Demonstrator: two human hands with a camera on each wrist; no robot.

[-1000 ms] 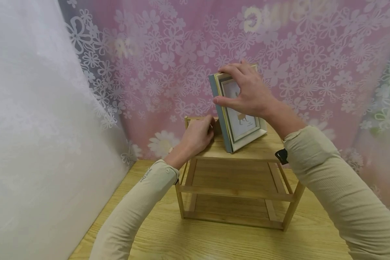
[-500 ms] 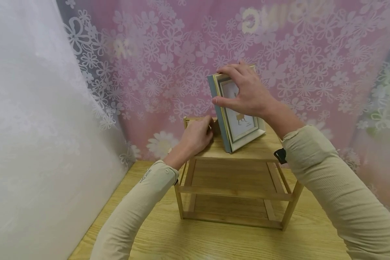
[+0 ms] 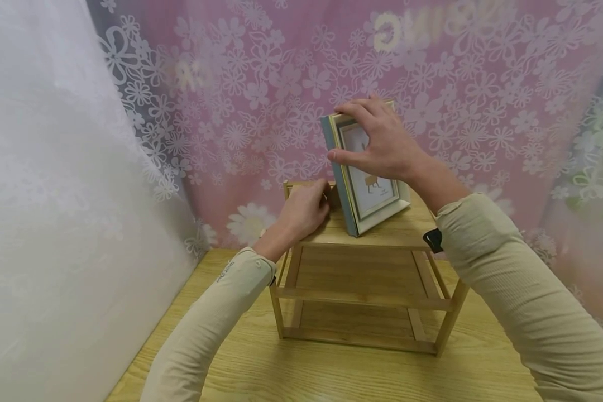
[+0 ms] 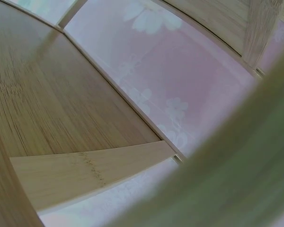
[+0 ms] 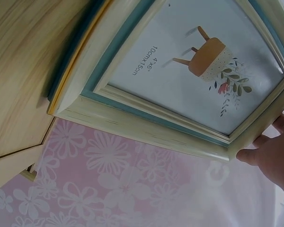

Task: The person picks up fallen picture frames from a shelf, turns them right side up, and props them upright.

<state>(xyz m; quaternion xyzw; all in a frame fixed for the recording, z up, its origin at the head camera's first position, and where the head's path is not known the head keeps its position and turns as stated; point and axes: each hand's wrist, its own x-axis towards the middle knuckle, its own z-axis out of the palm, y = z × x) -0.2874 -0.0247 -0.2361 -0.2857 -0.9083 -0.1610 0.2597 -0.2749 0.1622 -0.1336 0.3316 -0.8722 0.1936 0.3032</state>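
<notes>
A picture frame [image 3: 377, 212], cream with gold lines and a blue-grey side, stands tilted on the top shelf of a wooden rack [image 3: 316, 234]. My right hand [image 3: 382, 139] grips its upper part, fingers over the top edge and thumb on the left side. My left hand [image 3: 304, 209] is behind the frame's left side, fingers bent, beside a small dark brown piece [image 3: 335, 198]; its fingertips are hidden. In the right wrist view, a printed stool-and-flower picture [image 5: 208, 59] shows behind the frame's front. The left wrist view has a blurred sleeve [image 4: 227, 170] and rack boards, without the hand.
The rack has two lower slatted-frame shelves, the middle shelf [image 3: 362, 273] and the bottom shelf [image 3: 357, 324]. It stands on a wood-grain surface [image 3: 241, 357]. A pink floral curtain [image 3: 261, 123] hangs close behind, and a white sheet [image 3: 70, 195] hangs on the left.
The head view has shifted very slightly. Both hands and the picture frame hold almost the same positions.
</notes>
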